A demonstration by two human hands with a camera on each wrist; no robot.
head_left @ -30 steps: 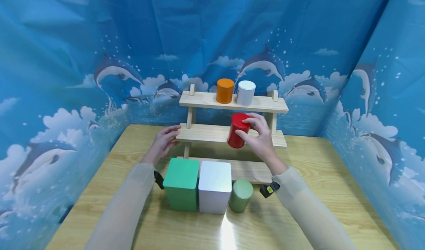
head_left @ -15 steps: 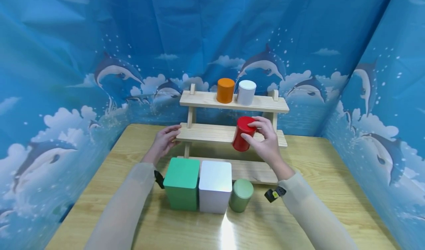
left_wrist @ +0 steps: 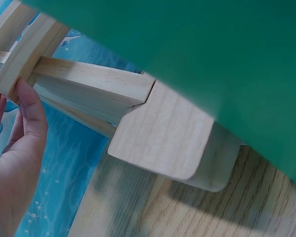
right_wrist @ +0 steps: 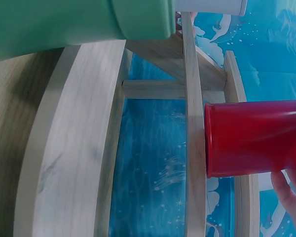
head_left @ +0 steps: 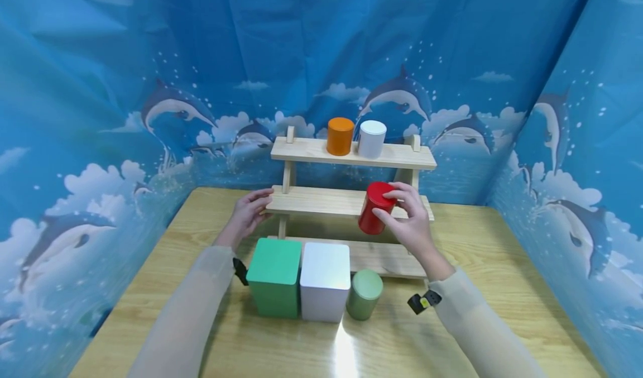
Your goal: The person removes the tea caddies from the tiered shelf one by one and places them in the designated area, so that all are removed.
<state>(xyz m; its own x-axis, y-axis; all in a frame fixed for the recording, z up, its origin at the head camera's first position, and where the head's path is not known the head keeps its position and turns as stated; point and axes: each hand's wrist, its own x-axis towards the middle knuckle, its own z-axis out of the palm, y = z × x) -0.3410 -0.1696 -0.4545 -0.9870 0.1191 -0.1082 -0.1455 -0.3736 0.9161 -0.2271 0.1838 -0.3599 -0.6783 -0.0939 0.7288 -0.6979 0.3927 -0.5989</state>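
My right hand (head_left: pixel 413 221) grips a red canister (head_left: pixel 373 213) by its upper part, thumb on the near side and fingers at the lid. The canister tilts slightly at the front of the middle board of a three-tier wooden shelf (head_left: pixel 316 200). In the right wrist view the red canister (right_wrist: pixel 251 138) has its base close to the board's edge; whether it touches is hard to tell. My left hand (head_left: pixel 247 216) holds the left end of that middle board. The left wrist view shows the thumb and fingers of my left hand (left_wrist: pixel 24 143) pinching the board end (left_wrist: pixel 32 54).
On the top board stand an orange canister (head_left: pixel 340 138) and a white canister (head_left: pixel 372 140). Before the shelf are a green box (head_left: pixel 274 280), a white box (head_left: pixel 325 283) and a green canister (head_left: pixel 364 295) on the wooden table (head_left: pixel 201 221). A blue dolphin curtain (head_left: pixel 226 60) hangs behind.
My right hand has moved the red canister to the right and slightly nearer along the middle board. My left hand stays on the board's left end.
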